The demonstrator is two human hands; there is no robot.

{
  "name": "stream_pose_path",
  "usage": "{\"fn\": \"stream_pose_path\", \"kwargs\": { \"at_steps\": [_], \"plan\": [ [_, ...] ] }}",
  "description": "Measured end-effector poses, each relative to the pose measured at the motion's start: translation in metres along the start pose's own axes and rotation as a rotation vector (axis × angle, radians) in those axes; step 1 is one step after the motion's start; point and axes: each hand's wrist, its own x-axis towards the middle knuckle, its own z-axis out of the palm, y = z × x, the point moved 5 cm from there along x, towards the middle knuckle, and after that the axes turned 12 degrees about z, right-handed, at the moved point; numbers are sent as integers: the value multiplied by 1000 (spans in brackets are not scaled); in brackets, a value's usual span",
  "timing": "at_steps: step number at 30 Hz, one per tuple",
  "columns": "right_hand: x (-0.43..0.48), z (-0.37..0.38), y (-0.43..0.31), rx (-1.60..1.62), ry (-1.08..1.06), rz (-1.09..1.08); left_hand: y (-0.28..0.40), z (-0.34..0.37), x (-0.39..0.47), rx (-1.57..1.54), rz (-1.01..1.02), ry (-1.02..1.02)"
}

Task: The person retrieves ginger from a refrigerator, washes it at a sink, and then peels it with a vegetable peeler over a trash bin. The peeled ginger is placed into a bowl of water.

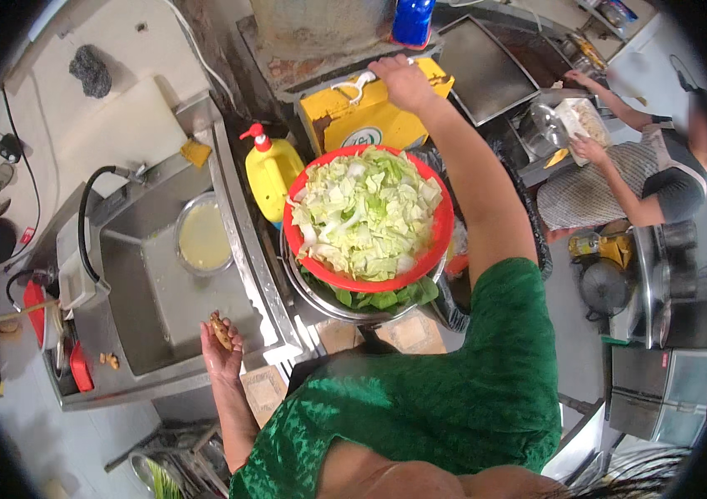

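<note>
My left hand (222, 352) is over the front edge of the sink (154, 299) and holds a knobbly brown piece of root, probably ginger (221, 332). At the far end of my reach, my right hand (404, 84) has its fingers closed over the handle of a white Y-shaped peeler (356, 87). The peeler rests on top of a yellow metal box (378, 118) with patches of rust. Below my right arm, a red colander (291, 234) is heaped with chopped pale green cabbage leaves (369, 215). It sits on a metal basin (353, 317) with dark green leaves (384, 298).
A yellow bottle with a red pump (272, 174) stands between sink and colander. Cloudy liquid fills a bowl (205, 234) in the sink. Small root pieces (109, 360) lie on the sink ledge. A co-worker (659, 162) holds a white container (583, 125) at right.
</note>
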Motion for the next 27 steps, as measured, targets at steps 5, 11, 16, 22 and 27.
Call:
{"fn": "stream_pose_path", "kwargs": {
  "at_steps": [5,11,16,22,27],
  "plan": [
    [-9,-9,10,-100,30,-26,15,-1,-13,-1,86,23],
    [-134,-127,14,376,398,277,0,67,-15,-48,94,-248],
    [-355,-90,46,686,-96,1173,-91,188,-83,175,-228,-676],
    [-472,-120,-2,1166,-345,1487,-305,263,-120,-79,-939,-476],
    [-497,-145,46,1471,-174,1304,-443,285,-67,-61,-861,-348]
  ]
}}
